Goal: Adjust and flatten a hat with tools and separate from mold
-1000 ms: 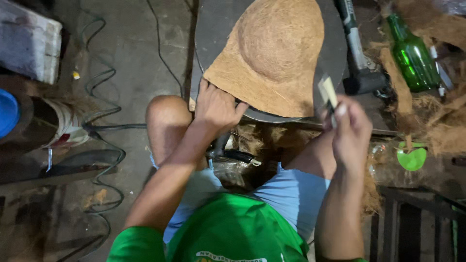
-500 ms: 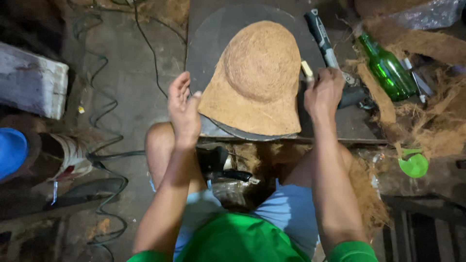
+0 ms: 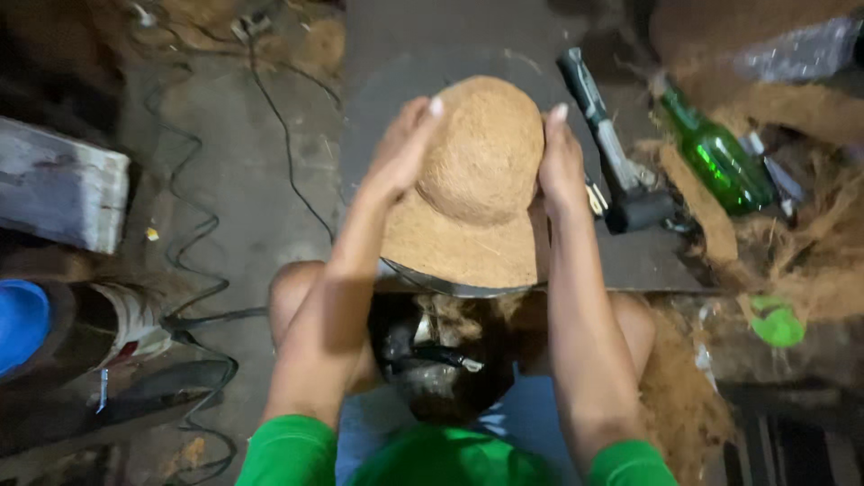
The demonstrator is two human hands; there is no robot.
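Both hands are cupped round the crown of the fibre hat (image 3: 477,193), which sits on the dark round plate (image 3: 396,81): left hand (image 3: 400,153) and right hand (image 3: 560,166), fingers together and flat against it. Looks like the shaping step; pressing evenly comes next, I'd guess

Dim light falls on a grey concrete floor (image 3: 225,162) crossed by black cables (image 3: 193,243); a dark worktable (image 3: 648,261) stands ahead.
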